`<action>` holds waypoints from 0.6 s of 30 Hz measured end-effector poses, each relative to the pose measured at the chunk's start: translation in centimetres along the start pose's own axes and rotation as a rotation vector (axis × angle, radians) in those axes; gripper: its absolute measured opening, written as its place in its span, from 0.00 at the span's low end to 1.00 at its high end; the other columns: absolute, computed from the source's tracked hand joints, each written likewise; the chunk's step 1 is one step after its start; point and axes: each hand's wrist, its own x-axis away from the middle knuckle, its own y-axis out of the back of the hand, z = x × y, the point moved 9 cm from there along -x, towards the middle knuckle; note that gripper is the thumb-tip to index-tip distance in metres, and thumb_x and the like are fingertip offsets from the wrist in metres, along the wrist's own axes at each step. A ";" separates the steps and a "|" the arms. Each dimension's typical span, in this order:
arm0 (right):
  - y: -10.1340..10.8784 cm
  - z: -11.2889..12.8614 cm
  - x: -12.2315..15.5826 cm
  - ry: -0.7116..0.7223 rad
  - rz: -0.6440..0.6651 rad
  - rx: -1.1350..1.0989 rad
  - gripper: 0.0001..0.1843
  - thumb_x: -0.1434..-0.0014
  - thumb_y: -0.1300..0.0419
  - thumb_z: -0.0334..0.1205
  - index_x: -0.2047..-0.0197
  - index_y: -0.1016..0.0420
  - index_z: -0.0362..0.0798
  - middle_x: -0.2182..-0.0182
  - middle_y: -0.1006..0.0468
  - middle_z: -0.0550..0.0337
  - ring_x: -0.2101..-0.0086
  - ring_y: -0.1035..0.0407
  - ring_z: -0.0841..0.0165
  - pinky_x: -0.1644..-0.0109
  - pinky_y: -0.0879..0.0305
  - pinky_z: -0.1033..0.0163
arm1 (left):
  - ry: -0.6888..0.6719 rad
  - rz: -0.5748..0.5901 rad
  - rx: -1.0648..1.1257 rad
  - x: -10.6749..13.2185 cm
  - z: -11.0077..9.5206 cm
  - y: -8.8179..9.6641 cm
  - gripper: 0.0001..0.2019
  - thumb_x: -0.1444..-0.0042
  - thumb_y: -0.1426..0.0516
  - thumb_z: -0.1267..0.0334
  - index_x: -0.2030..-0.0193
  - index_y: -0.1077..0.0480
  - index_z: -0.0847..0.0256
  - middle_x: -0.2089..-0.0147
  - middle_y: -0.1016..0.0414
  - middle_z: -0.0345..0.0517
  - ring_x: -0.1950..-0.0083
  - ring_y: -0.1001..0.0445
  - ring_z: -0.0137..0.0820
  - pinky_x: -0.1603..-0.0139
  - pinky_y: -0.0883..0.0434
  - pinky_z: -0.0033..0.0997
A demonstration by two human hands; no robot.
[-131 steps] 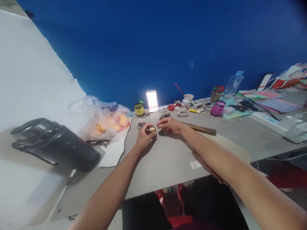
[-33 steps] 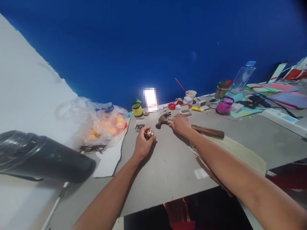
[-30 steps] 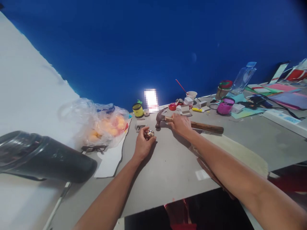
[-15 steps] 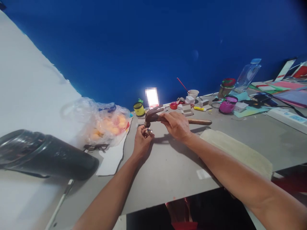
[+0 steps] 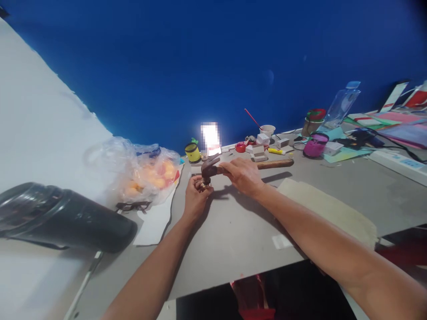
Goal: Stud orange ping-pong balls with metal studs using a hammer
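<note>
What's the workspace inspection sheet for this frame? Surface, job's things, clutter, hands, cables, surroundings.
Surface: grey table, papers at far right.
Job's things: hammer, head down at the shiny metal piece; contact unclear.
Clutter: fruit bag, black flask on its side, glasses, yellow cup, pink cup, clear bottle, cream cloth.
Hands: left hand pinches the piece; right hand grips the hammer near its head.
Cables: black cable by the power strip.
Surroundings: blue wall behind, white wall left.

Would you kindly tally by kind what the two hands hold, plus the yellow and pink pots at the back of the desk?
Hammer, in the right hand: 1
Small shiny metal piece, in the left hand: 1
Yellow pot: 1
Pink pot: 1
Total: 4
</note>
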 end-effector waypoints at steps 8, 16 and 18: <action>-0.1 -3.8 0.0 -0.257 0.143 0.028 0.14 0.32 0.39 0.40 0.44 0.22 0.51 0.52 0.22 0.47 0.49 0.33 0.55 0.56 0.42 0.58 | -0.071 0.097 -0.044 1.0 -2.1 -1.2 0.22 0.53 0.33 0.63 0.50 0.31 0.56 0.58 0.24 0.40 0.64 0.26 0.29 0.68 0.28 0.28; -4.2 -8.0 1.5 -0.468 0.449 0.002 0.13 0.34 0.38 0.42 0.47 0.22 0.53 0.53 0.18 0.52 0.53 0.27 0.57 0.55 0.38 0.58 | -0.079 0.099 -0.027 1.1 -2.2 -1.4 0.21 0.52 0.34 0.65 0.51 0.32 0.57 0.58 0.23 0.42 0.57 0.21 0.32 0.58 0.24 0.32; -4.9 -8.5 1.7 -0.476 0.483 0.007 0.14 0.34 0.38 0.43 0.46 0.22 0.53 0.52 0.18 0.52 0.52 0.26 0.57 0.54 0.37 0.58 | -0.082 0.105 0.008 1.1 -2.1 -1.5 0.20 0.53 0.34 0.65 0.53 0.33 0.56 0.53 0.22 0.44 0.55 0.19 0.34 0.55 0.24 0.34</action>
